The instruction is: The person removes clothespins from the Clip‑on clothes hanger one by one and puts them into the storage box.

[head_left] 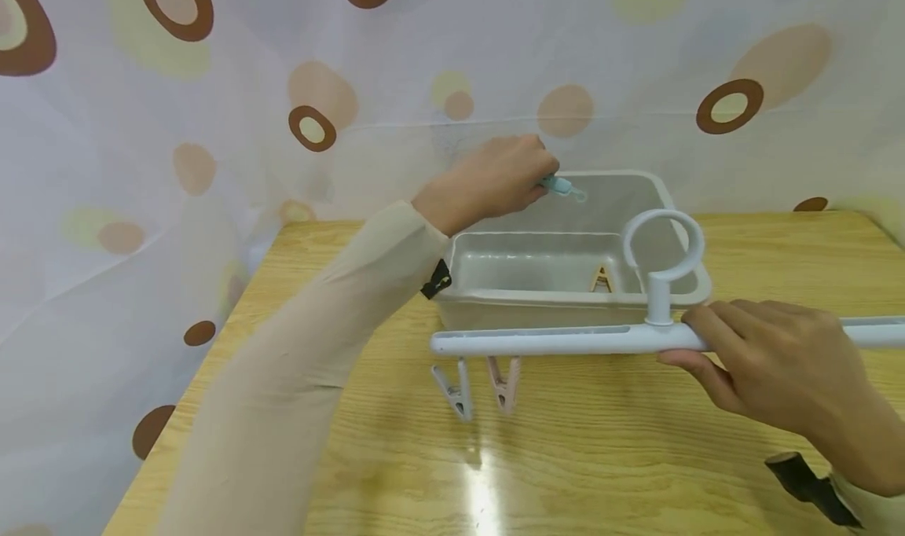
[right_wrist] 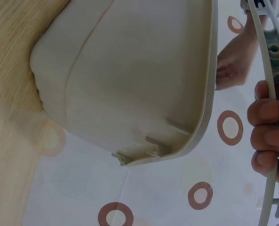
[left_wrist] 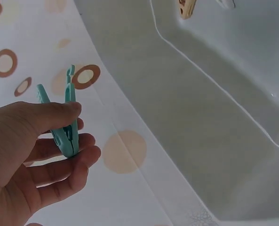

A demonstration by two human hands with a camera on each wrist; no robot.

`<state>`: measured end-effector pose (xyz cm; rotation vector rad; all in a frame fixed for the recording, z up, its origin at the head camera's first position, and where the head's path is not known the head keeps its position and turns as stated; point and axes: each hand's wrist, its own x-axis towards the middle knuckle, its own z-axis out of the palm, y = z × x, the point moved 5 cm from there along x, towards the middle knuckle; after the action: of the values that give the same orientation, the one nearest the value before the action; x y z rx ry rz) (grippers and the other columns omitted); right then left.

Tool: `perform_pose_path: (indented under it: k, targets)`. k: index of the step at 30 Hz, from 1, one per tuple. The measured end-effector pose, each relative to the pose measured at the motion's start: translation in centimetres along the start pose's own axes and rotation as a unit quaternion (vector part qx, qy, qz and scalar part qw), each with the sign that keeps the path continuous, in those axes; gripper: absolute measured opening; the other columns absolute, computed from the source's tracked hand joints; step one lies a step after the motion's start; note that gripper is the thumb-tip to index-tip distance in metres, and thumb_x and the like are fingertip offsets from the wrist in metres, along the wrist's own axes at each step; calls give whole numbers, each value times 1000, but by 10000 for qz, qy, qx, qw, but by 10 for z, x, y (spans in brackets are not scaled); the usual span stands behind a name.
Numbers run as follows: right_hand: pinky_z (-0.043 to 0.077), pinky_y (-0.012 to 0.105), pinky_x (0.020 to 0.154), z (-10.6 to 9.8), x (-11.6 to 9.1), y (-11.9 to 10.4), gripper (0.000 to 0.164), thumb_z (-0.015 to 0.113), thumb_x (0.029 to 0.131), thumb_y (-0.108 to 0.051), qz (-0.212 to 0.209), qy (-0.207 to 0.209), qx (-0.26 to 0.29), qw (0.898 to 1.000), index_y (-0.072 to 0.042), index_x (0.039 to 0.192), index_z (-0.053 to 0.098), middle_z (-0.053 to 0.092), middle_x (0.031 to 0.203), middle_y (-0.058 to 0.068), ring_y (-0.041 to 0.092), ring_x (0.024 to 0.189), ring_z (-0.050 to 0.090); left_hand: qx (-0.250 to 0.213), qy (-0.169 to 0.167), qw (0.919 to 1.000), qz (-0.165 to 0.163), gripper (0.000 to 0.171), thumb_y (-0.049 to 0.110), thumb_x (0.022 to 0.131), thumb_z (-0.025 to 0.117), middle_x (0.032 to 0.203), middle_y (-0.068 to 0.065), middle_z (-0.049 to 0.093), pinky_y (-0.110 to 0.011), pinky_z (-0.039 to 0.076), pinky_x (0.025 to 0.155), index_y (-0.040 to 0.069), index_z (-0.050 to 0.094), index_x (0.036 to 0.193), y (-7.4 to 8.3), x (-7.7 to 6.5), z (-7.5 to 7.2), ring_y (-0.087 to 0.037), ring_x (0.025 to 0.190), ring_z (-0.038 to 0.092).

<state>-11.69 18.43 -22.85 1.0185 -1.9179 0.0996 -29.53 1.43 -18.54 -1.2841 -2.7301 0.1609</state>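
Note:
My left hand [head_left: 495,178] is above the left back part of a grey plastic basin [head_left: 566,295]. Between thumb and fingers it pinches a teal clothespin [left_wrist: 69,139], which has a small hook at one end. My right hand [head_left: 795,367] grips a pale blue hanger bar [head_left: 537,343] in front of the basin. From the bar's middle rises an open ring hook [head_left: 697,245], overlapping the basin in the head view. Below the bar's left part hang a grey-blue clothespin [head_left: 457,398] and a pink clothespin [head_left: 504,390].
An orange clothespin [head_left: 602,280] lies inside the basin, with part of a white one [left_wrist: 227,4] near it in the left wrist view. The basin stands on a wood-grain table [head_left: 396,457]. Behind hangs a white sheet [head_left: 396,64] with brown and beige circles.

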Motion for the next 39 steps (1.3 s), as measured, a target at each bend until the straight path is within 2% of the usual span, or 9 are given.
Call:
perform_pose_path:
  k: [4, 10, 18, 23, 27, 31, 33, 36, 39]
  targets:
    - [12, 21, 34, 1, 1, 0, 58, 30, 103, -51, -36, -75, 31, 10000, -5, 69, 43, 29, 48, -5, 7, 38, 21, 217, -107, 9997, -14, 19, 13, 99, 52, 99, -11, 65, -33, 50, 80, 3, 68, 102, -2, 10, 5, -20, 87, 57]
    - [12, 21, 35, 1, -1, 2, 58, 29, 103, -50, -48, -160, 14, 9999, -5, 69, 43, 27, 48, -6, 7, 38, 21, 422, -197, 9989, -73, 20, 14, 99, 51, 103, -11, 65, -35, 52, 81, 5, 68, 104, -7, 17, 15, -22, 94, 60]
    - [22, 28, 30, 6, -10, 3, 59, 31, 103, -51, -74, -268, 37, 9996, -3, 74, 49, 39, 47, -1, 16, 33, 32, 701, 431, 9962, -269, 26, 13, 103, 44, 104, -13, 65, -36, 54, 76, 3, 66, 109, -12, 19, 11, -26, 91, 63]
    - [18, 24, 32, 7, -8, 0, 57, 30, 103, -51, -64, -279, 51, 9996, -5, 72, 45, 32, 49, -5, 11, 35, 26, 729, 655, 9945, -356, 26, 16, 103, 44, 100, -10, 64, -35, 53, 74, 4, 66, 108, -13, 20, 17, -24, 88, 62]
    - [14, 21, 35, 7, -5, -2, 57, 29, 103, -51, -60, -321, 49, 9995, -6, 70, 43, 27, 50, -7, 8, 38, 22, 523, 332, 9968, -501, 24, 21, 101, 49, 102, -8, 65, -35, 53, 76, 7, 67, 108, -15, 18, 33, -21, 90, 62]
    - [13, 21, 36, 8, -6, -2, 57, 29, 103, -51, -46, -329, 50, 9994, -6, 70, 43, 26, 50, -7, 8, 38, 22, 320, -357, 9972, -565, 28, 31, 96, 60, 110, -8, 63, -38, 51, 84, 7, 65, 111, -17, 17, 47, -23, 99, 60]
    - [13, 20, 36, 9, -6, -2, 57, 29, 103, -51, -56, -326, 53, 9994, -6, 70, 43, 25, 50, -8, 8, 38, 22, 312, -576, 9962, -568, 34, 35, 93, 64, 112, -8, 62, -39, 50, 86, 7, 64, 113, -18, 16, 50, -24, 101, 59]
    - [12, 20, 36, 10, -6, -1, 57, 28, 103, -51, -74, -331, 51, 9994, -7, 70, 43, 24, 51, -8, 8, 38, 21, 342, -553, 9965, -532, 35, 37, 94, 62, 110, -9, 62, -38, 50, 85, 7, 64, 112, -18, 14, 43, -24, 100, 58]
    - [12, 20, 37, 10, -6, 0, 57, 28, 103, -51, -71, -353, 52, 9993, -7, 70, 43, 24, 51, -8, 7, 39, 21, 213, -219, 9984, -475, 29, 32, 98, 57, 105, -9, 63, -38, 50, 83, 6, 66, 106, -16, 12, 27, -24, 96, 58]
